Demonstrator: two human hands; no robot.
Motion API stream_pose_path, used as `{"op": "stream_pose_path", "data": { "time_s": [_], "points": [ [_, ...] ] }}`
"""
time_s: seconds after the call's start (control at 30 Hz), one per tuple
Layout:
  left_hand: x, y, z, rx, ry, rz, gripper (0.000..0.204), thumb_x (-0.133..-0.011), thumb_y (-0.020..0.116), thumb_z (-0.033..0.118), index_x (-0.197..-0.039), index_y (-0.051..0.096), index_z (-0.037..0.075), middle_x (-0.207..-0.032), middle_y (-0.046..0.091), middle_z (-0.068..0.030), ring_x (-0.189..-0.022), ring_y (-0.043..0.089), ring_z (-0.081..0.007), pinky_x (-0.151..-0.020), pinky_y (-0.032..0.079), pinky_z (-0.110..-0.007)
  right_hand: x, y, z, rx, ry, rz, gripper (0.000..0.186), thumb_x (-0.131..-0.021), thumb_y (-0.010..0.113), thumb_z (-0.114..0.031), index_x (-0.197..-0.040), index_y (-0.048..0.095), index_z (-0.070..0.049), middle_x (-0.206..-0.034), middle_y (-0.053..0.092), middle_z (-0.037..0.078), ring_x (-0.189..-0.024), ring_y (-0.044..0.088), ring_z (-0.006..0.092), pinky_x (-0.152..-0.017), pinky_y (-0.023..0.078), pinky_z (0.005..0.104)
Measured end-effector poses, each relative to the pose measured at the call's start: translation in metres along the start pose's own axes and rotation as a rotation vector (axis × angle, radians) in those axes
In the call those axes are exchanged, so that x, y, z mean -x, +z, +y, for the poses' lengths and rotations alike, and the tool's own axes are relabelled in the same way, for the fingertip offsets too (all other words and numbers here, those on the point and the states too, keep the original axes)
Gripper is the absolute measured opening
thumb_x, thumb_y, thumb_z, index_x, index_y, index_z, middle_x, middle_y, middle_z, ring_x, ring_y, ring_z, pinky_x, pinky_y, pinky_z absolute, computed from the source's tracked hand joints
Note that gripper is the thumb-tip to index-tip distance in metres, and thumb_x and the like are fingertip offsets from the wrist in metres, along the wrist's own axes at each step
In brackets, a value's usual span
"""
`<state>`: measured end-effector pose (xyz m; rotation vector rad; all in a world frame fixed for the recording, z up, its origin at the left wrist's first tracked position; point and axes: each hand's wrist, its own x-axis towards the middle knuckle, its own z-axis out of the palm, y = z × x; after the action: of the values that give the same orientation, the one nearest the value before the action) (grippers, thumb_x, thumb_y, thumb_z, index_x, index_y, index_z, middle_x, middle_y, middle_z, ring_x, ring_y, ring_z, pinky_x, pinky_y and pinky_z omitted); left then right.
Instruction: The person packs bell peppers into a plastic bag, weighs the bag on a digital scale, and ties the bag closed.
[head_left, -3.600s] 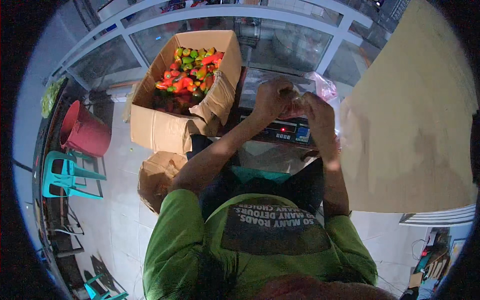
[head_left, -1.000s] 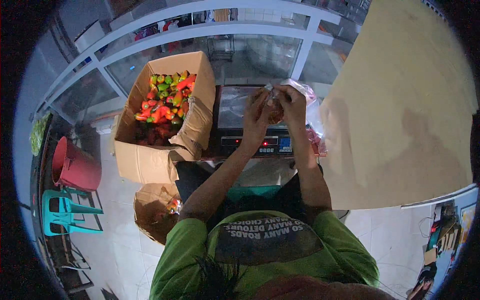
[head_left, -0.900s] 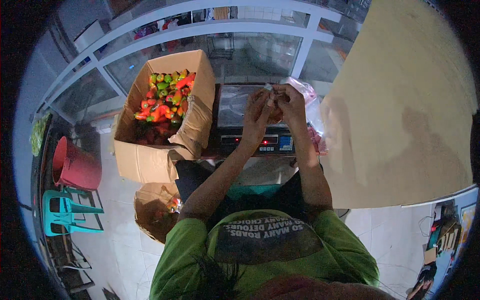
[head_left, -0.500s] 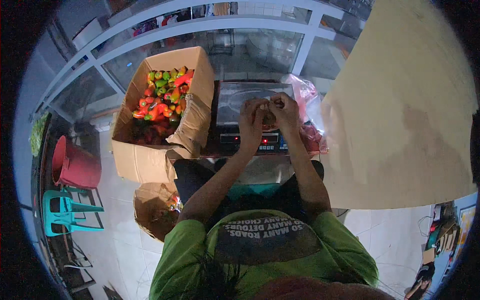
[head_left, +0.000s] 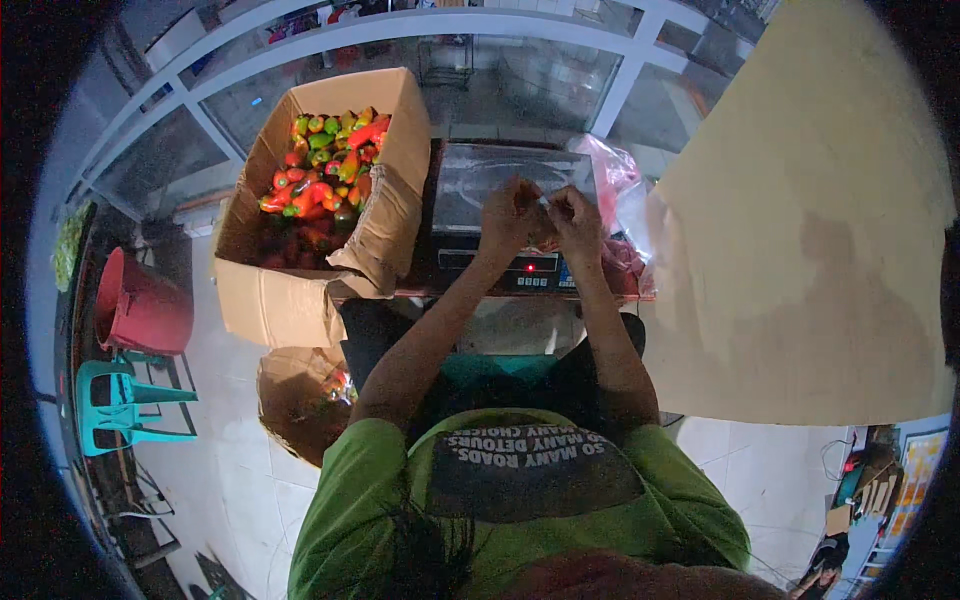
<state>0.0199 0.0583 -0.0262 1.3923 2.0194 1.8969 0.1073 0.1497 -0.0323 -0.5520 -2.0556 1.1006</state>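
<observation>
At 10 o'clock the open box (head_left: pixel 270 310) is matt brown cardboard with a rough torn edge, its peppers (head_left: pixel 318 192) glossy and smooth, while the bucket (head_left: pixel 148 305) at 9 and the chair (head_left: pixel 112 400) past 8 look like smooth plastic. Just past 12 the scale (head_left: pixel 470 180) has a flat, metal-looking plate with a dull sheen; between 1 and 2, the small bag (head_left: pixel 545 243) seems thin plastic, as does the shiny, crinkled bag (head_left: pixel 622 185) near 2. The broad board (head_left: pixel 800 280) at 3 is smooth and matt, the shirt (head_left: pixel 600 500) at 6 soft, matt cloth.
</observation>
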Motion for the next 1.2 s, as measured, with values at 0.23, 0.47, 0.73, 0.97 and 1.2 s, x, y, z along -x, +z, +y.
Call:
{"op": "stream_pose_path", "data": {
  "time_s": [0.23,0.47,0.73,0.97,1.2],
  "points": [
    [-0.001,0.009,-0.003,-0.081,-0.046,0.113,0.018,-0.065,0.058,0.005,-0.078,0.047,0.001,-0.068,0.053,-0.0117,-0.061,0.053,-0.0234,-0.056,0.041,-0.031,-0.002,0.007,0.001,-0.283,-0.045,0.051,0.015,-0.07,0.056,-0.007,-0.081,0.045,-0.005,-0.076,0.051,0.004,-0.07,0.051,0.0156,-0.064,0.041,0.0252],
    [0.001,0.002,-0.014,-0.055,0.001,0.041,0.021,-0.063,0.057,0.002,-0.082,0.049,0.002,-0.07,0.053,-0.0106,-0.065,0.054,-0.0254,-0.06,0.042,-0.032,-0.003,-0.005,-0.004,-0.902,0.327,-0.244,0.016,-0.072,0.056,-0.006,-0.085,0.046,-0.008,-0.078,0.048,0.001,-0.072,0.05,0.0112,-0.062,0.042,0.0228],
    [0.015,-0.004,0.012,-0.035,0.066,0.074,0.022,-0.059,0.06,0.006,-0.079,0.052,0.002,-0.078,0.052,-0.0109,-0.07,0.053,-0.0289,-0.059,0.041,-0.035,0.001,-0.005,0.003,-0.845,0.308,-0.14,0.012,-0.074,0.052,-0.002,-0.086,0.051,-0.002,-0.081,0.052,0.003,-0.076,0.05,0.0109,-0.067,0.042,0.0237],
    [0.001,-0.015,0.027,-0.226,0.285,0.03,0.023,-0.056,0.062,0.011,-0.077,0.053,0.005,-0.075,0.052,-0.0103,-0.072,0.051,-0.0301,-0.063,0.039,-0.037,0.001,-0.019,-0.002,-0.377,0.022,-0.235,0.017,-0.077,0.05,-0.008,-0.091,0.052,0.002,-0.083,0.055,0.006,-0.077,0.051,0.0133,-0.072,0.04,0.0249],
    [0.0,-0.029,0.047,-0.176,0.258,0.013,0.014,-0.064,0.057,0.008,-0.076,0.052,0.004,-0.073,0.053,-0.011,-0.07,0.051,-0.0302,-0.061,0.04,-0.035,0.013,-0.022,-0.04,0.102,-0.261,-0.158,0.013,-0.076,0.049,-0.007,-0.086,0.049,0.001,-0.085,0.049,0.013,-0.081,0.049,0.0277,-0.071,0.039,0.0322]
  ]
}}
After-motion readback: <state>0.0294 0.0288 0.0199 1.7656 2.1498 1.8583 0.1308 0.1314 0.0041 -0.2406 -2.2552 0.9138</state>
